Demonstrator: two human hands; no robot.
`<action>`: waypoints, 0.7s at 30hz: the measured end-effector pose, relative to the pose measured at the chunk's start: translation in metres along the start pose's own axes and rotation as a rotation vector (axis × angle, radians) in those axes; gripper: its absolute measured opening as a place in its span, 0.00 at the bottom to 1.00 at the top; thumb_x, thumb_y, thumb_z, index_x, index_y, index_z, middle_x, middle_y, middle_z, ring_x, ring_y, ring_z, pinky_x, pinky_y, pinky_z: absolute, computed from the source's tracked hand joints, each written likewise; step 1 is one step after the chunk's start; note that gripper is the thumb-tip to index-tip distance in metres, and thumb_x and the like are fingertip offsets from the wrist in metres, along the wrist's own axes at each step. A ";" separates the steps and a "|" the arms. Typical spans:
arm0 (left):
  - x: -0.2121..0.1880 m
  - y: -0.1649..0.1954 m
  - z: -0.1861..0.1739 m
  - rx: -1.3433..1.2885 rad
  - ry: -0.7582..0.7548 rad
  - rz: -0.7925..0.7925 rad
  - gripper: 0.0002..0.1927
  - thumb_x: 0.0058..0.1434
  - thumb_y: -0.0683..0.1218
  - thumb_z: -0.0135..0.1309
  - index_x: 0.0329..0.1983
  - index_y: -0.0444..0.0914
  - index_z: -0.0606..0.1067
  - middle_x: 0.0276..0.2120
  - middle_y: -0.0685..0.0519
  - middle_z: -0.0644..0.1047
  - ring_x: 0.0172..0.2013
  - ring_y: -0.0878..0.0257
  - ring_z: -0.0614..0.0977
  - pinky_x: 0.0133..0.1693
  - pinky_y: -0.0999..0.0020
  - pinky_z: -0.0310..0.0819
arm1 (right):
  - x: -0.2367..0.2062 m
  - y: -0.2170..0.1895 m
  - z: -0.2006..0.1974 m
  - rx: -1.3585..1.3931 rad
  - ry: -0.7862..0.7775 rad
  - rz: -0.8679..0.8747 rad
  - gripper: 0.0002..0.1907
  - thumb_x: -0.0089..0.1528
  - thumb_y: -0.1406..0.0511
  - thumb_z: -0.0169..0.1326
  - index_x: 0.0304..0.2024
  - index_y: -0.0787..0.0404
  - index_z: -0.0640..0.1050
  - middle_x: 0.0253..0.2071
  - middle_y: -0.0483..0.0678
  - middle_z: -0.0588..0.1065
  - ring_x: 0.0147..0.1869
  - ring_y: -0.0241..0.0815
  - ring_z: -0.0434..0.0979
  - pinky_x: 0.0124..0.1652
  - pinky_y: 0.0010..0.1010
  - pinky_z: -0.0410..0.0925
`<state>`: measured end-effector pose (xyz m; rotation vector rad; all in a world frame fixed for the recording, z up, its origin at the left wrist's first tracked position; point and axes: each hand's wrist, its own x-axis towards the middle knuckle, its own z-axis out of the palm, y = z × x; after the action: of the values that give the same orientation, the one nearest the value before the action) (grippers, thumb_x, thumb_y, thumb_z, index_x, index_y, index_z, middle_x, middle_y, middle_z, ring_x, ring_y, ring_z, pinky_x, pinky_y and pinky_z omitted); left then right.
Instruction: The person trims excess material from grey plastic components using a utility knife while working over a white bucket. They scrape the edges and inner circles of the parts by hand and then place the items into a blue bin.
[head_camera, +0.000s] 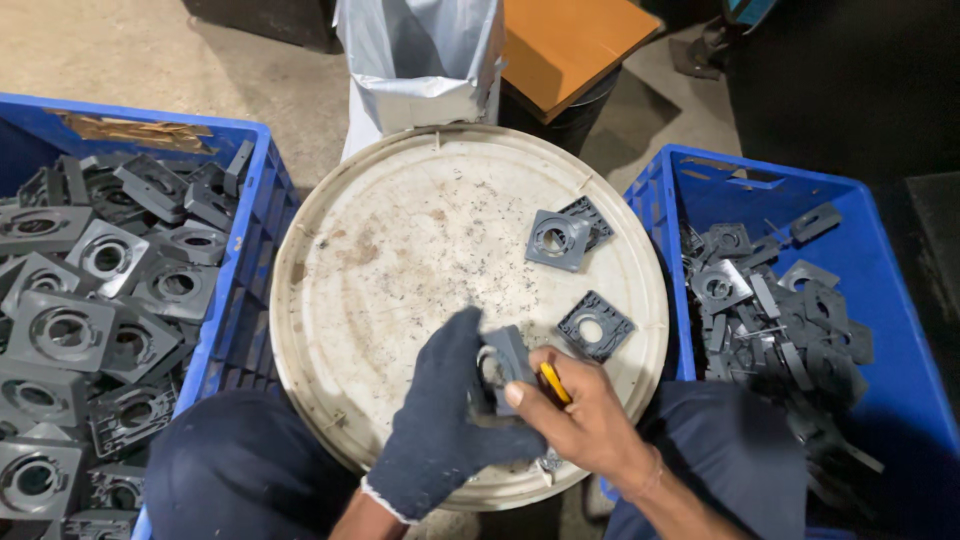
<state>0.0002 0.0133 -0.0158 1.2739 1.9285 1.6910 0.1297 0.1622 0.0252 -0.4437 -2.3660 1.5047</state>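
Looking down from the head camera, two hands meet over the near edge of a big round white lid (400, 250) that serves as a tabletop. The left hand (445, 420) wears a dark knit glove. Its fingers are closed around a small grey plastic square (505, 362) with a round hole in it. The square stands up on its edge, tilted, with its flat face turned toward the bare right hand (585, 415).

The right hand sits just to the right of the square and touches it. Its fingers are pinched together on a small tool with a yellow handle (553, 382). The tip of the tool points left, at the square's edge. I cannot see the tip itself, because the thumb hides it. So the square is between the two hands, held by the left one, and the tool comes at it from the right side.

Farther out on the lid lie more grey squares: two stacked near the far right rim (560, 238), and one (595, 325) just past the right hand. Little dark crumbs are scattered on the lid.

A blue crate on the left (255, 215) is full of the same grey squares. A blue crate on the right (890, 300) holds a smaller, messier pile. A white bag (420, 60) stands behind the lid.
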 end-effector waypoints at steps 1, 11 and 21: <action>-0.002 -0.005 0.001 -0.138 0.003 -0.064 0.59 0.44 0.56 0.72 0.72 0.30 0.54 0.59 0.37 0.70 0.55 0.47 0.75 0.53 0.56 0.71 | 0.001 -0.002 -0.002 -0.134 0.049 -0.131 0.13 0.63 0.62 0.61 0.35 0.65 0.75 0.27 0.48 0.68 0.28 0.39 0.68 0.29 0.29 0.61; 0.003 0.008 -0.020 -0.935 -0.174 -0.589 0.51 0.52 0.47 0.63 0.78 0.46 0.52 0.61 0.46 0.73 0.55 0.56 0.79 0.53 0.59 0.77 | 0.008 -0.023 -0.016 -0.242 -0.064 -0.314 0.23 0.66 0.59 0.46 0.56 0.68 0.77 0.34 0.49 0.75 0.33 0.42 0.74 0.36 0.33 0.70; 0.020 0.027 -0.017 -0.325 -0.311 -0.338 0.59 0.35 0.54 0.77 0.71 0.38 0.61 0.61 0.48 0.73 0.59 0.57 0.78 0.56 0.61 0.77 | 0.012 -0.006 -0.024 -0.268 0.043 -0.213 0.09 0.68 0.67 0.51 0.40 0.68 0.79 0.30 0.52 0.75 0.31 0.46 0.76 0.33 0.33 0.68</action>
<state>-0.0112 0.0150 0.0201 0.9589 1.5132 1.4604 0.1275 0.1841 0.0415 -0.2685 -2.4995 1.0819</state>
